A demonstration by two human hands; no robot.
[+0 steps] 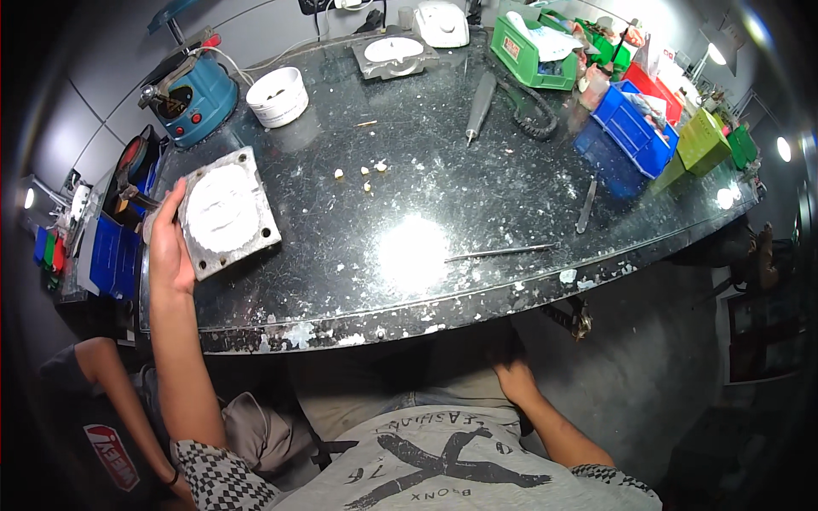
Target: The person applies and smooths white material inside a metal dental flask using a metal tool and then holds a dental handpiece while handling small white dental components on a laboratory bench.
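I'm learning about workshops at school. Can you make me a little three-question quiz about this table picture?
1. True or false: the left hand touches the square metal mould filled with white plaster.
2. Where is the right hand? A) on the table B) below the table edge C) on the blue bin
3. Fill in: the white bowl stands beside the blue ____.

Key: 1 true; 2 B; 3 machine
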